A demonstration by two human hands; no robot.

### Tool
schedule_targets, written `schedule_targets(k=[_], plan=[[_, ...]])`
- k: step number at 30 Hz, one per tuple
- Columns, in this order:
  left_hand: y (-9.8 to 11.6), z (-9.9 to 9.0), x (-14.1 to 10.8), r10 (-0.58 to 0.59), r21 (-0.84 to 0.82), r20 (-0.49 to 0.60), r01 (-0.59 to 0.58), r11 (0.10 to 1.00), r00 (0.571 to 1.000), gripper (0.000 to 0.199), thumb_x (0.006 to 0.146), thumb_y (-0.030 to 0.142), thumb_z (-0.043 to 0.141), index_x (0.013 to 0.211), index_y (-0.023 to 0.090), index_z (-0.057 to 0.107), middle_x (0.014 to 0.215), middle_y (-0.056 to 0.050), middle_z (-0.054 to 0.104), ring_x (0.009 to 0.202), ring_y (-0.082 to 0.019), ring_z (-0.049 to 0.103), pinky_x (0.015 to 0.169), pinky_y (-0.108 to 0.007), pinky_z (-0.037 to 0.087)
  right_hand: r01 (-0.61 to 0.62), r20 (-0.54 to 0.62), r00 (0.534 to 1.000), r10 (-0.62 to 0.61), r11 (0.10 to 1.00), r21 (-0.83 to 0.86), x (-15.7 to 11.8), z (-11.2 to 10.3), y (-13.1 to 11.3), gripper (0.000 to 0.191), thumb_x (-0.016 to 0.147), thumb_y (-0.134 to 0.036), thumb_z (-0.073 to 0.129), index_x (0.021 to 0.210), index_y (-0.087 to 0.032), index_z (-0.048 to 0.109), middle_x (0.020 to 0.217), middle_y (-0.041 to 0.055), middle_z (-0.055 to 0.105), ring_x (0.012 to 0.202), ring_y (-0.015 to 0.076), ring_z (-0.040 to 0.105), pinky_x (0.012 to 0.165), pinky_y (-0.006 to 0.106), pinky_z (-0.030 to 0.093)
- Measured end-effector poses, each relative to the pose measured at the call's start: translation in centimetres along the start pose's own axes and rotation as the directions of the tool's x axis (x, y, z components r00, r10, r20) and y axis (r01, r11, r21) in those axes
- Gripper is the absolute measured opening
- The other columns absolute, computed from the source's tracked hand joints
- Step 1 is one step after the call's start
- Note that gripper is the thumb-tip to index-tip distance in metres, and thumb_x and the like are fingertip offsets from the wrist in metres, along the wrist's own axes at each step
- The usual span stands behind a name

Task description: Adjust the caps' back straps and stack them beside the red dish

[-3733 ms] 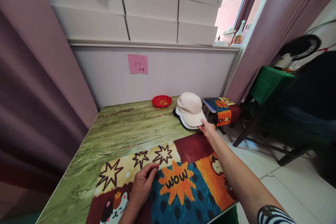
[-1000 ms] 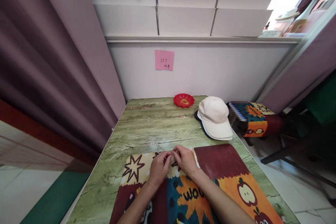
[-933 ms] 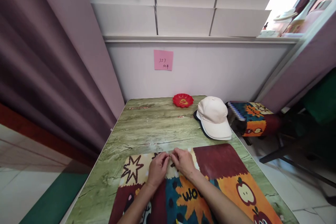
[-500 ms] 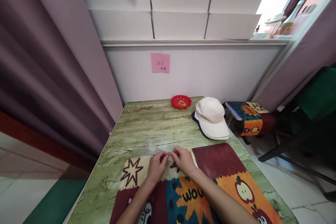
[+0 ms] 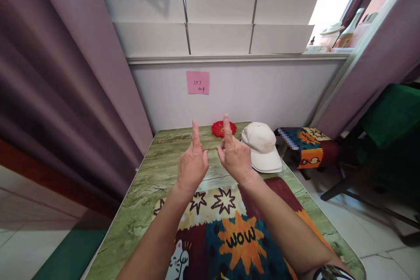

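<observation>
My left hand (image 5: 193, 159) is raised over the table, its index finger stretched up, its thumb apart and the other fingers curled. My right hand (image 5: 235, 154) mirrors it a little to the right, with a gap between the two. Nothing shows in either hand. Behind the right index finger is a red scalloped dish (image 5: 216, 129), partly covered by it. A cream baseball cap (image 5: 259, 138) sits just right of my right hand. Below my wrists a colourful patterned mat (image 5: 210, 216) lies on the table, partly hidden by my forearms.
The wood-grain table (image 5: 141, 197) stands against a white wall bearing a pink note (image 5: 197, 82). White boxes (image 5: 219, 37) line the ledge above. A purple curtain (image 5: 98, 74) hangs at left. A stool with a patterned cover (image 5: 310, 146) and a dark chair stand at right.
Both hands have lifted from the mat and moved forward and apart. Their fingertips were pinched close together; now each index finger points up. The view has shifted slightly.
</observation>
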State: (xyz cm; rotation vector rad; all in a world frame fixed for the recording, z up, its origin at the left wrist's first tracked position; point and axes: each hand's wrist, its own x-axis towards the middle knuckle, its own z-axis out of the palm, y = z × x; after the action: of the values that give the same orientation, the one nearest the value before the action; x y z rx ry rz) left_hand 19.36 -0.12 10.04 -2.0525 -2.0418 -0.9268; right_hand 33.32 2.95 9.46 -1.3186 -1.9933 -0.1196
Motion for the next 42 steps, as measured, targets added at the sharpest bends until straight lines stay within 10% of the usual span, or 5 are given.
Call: schedule_targets(k=[24, 27, 31, 36, 42], plan=[[-1.9, 2.8, -0.7, -0.025, 0.119, 0.100, 0.013, 0.993, 0.995, 0.080, 0.087, 0.016, 0.051, 0.158, 0.019, 0.013, 0.093, -0.008, 0.071, 0.072, -0.023, 0.068, 0.063, -0.028, 0.046, -0.080, 0.167, 0.982, 0.082, 0.997, -0.021, -0.7, 3.4, 2.0, 0.077, 0.091, -0.021, 0.055, 0.158, -0.022, 0.017, 0.102, 0.0093, 0.070, 0.084, 0.0224, 0.068, 0.068, 0.029, 0.049], [-4.2, 4.7, -4.1, 0.065, -0.005, 0.289, -0.067, 0.998, 0.955, 0.033, 0.092, 0.020, 0.044, 0.121, 0.019, 0.062, 0.093, -0.010, 0.070, 0.085, -0.025, 0.067, 0.070, -0.030, 0.046, -0.108, 0.238, 0.967, 0.087, 0.991, 0.080, -1.9, 4.5, 4.6, 0.052, 0.092, -0.032, 0.057, 0.142, -0.023, 0.049, 0.107, 0.0067, 0.071, 0.085, 0.0189, 0.067, 0.072, 0.027, 0.048], [-7.8, 8.0, -11.1, 0.122, -0.177, 0.481, -0.041, 0.983, 0.868, 0.023, 0.093, 0.025, 0.043, 0.081, 0.022, 0.063, 0.083, -0.006, 0.068, 0.078, -0.023, 0.065, 0.070, -0.031, 0.046, -0.158, 0.142, 0.978, 0.151, 0.987, 0.037, -2.2, 5.1, 10.8, 0.032, 0.093, -0.035, 0.056, 0.119, -0.019, 0.067, 0.116, 0.0095, 0.069, 0.103, 0.0218, 0.063, 0.089, 0.031, 0.045], [-10.0, 10.2, -17.1, 0.031, -0.306, 0.419, 0.109, 0.946, 0.908, 0.020, 0.093, 0.032, 0.046, 0.085, 0.025, 0.063, 0.085, -0.003, 0.069, 0.079, -0.021, 0.068, 0.072, -0.030, 0.050, -0.379, -0.106, 0.925, 0.366, 0.910, -0.165, 1.9, 3.8, 18.4, 0.049, 0.090, -0.046, 0.057, 0.130, -0.016, 0.057, 0.132, 0.0162, 0.060, 0.121, 0.0301, 0.052, 0.100, 0.039, 0.035], [-10.3, 10.6, -17.7, 0.012, -0.343, 0.336, 0.110, 0.933, 0.942, 0.019, 0.093, 0.034, 0.049, 0.085, 0.026, 0.065, 0.085, -0.002, 0.070, 0.079, -0.021, 0.069, 0.071, -0.029, 0.051, -0.547, 0.061, 0.802, 0.595, 0.771, -0.325, 6.4, 4.9, 21.3, 0.080, 0.073, -0.068, 0.066, 0.130, -0.012, 0.051, 0.126, 0.0212, 0.059, 0.121, 0.0359, 0.051, 0.100, 0.047, 0.033]])
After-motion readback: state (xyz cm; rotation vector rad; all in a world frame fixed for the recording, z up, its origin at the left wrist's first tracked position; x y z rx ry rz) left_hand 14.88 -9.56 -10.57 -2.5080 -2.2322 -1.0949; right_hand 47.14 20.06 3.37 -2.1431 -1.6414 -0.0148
